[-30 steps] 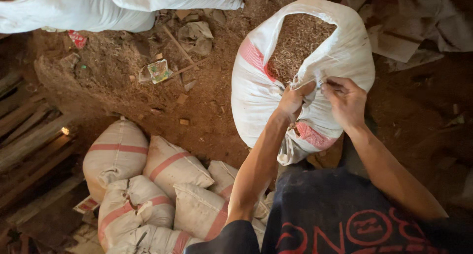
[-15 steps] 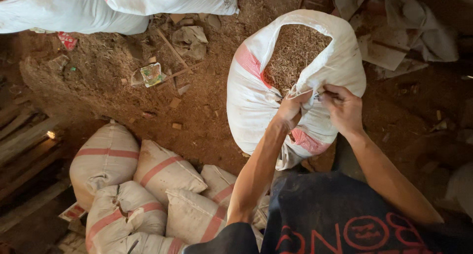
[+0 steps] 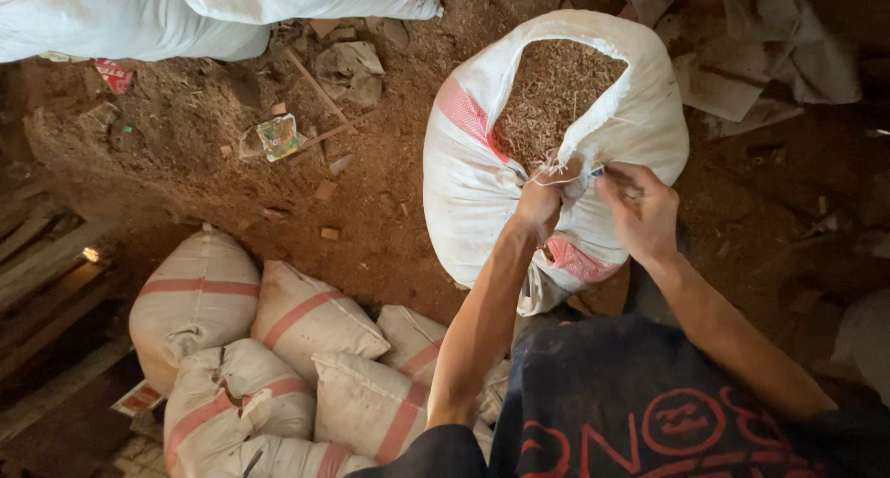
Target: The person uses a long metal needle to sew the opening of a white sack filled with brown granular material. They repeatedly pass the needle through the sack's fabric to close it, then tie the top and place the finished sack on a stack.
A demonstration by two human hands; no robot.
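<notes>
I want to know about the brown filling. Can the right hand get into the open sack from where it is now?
Probably yes. The right hand is at the near rim of the open sack, and the mouth gapes just beyond it, with the brown filling uncovered. Only the rim fabric and a thin string lie between.

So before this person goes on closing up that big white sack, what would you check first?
1. Left hand grips the near rim of the white sack: ok.
2. Right hand pinches the rim beside it, with a thin string between the two hands: ok.
3. Mouth drawn shut: not ok, it gapes and the brown chaff-like fill shows.
4. Fill below the rim: ok, though it sits high.
5. Sack standing upright on the dirt floor: ok.
6. String threaded through the cloth: cannot tell, too fine to see.
</notes>
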